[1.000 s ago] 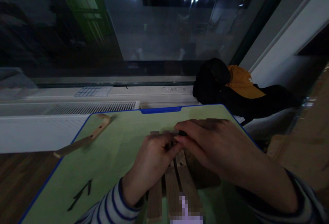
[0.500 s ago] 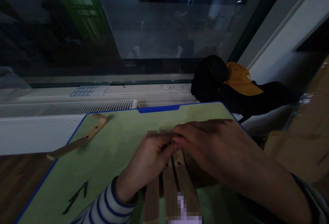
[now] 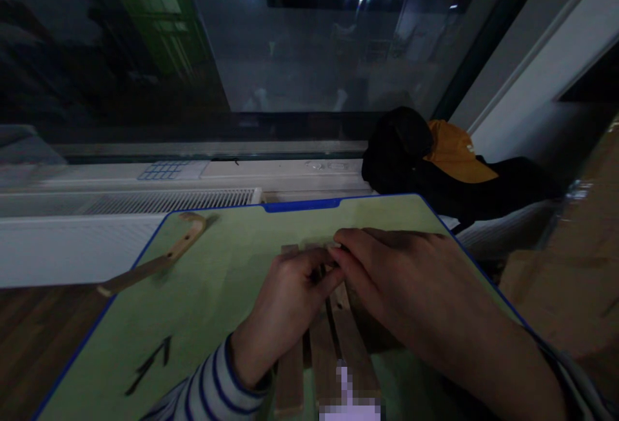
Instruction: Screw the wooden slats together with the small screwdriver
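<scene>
My left hand (image 3: 302,295) is bent over the far ends of several wooden slats (image 3: 289,379), its thumb and fingertips pinched together. From the right, my right hand (image 3: 406,276) meets it, thumb and forefinger closed against the left fingertips. Whatever lies between the fingers is hidden or too small to name. The slats run lengthwise toward me, side by side with narrow gaps, and a dark hole shows in the right one. A bent wooden piece with holes (image 3: 169,255) lies apart at the left, overhanging the table edge.
The green tabletop (image 3: 227,240) has a blue rim and a black "1"-shaped mark (image 3: 149,363). Behind it are a radiator (image 3: 217,198) and a window sill. A black bag (image 3: 396,150) with an orange cap (image 3: 457,153) sits at the back right, near a cardboard box (image 3: 556,292).
The view has shifted slightly. Both hands stay together over the slat ends; the right thumb and forefinger have drawn a little apart from the left fingertips.
</scene>
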Motion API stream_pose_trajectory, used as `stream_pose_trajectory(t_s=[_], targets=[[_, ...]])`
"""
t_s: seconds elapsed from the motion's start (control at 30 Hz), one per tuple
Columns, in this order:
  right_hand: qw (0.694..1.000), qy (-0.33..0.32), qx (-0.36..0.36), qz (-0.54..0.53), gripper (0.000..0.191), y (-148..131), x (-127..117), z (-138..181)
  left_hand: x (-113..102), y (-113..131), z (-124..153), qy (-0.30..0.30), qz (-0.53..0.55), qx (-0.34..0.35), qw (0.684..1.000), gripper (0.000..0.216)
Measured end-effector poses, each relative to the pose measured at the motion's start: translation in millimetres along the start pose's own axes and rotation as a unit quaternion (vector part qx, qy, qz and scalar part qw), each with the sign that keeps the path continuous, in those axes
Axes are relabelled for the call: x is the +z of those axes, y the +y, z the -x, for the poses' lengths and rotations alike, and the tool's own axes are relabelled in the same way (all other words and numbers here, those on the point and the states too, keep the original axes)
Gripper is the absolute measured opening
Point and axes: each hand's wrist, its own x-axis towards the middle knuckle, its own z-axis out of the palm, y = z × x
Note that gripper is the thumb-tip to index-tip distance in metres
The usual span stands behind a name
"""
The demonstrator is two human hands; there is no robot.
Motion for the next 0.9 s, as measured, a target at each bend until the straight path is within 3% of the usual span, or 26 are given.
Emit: stream_pose_trajectory(t_s=[0.17, 0.3, 0.7, 0.9], targets=[[0.984, -0.026, -0.07, -0.16, 0.02, 19, 5, -3, -1, -4, 0, -0.003, 0.001, 0.013, 1.0, 0.011], [0.976, -0.037, -0.083, -0.2, 0.022, 27, 7, -5, -1, -8, 0, -0.003, 0.056, 0.024, 0.998, 0.008], [1.0, 0.015, -0.003, 0.027, 0.008, -1, 1, 4, -5, -10, -2, -0.089, 0.148, 0.023, 0.985, 0.017], [0.998, 0.008, 0.03, 0.05, 0.015, -5, 0, 2, -2, -1, -1, -0.029, 0.03, 0.001, 0.999, 0.012]])
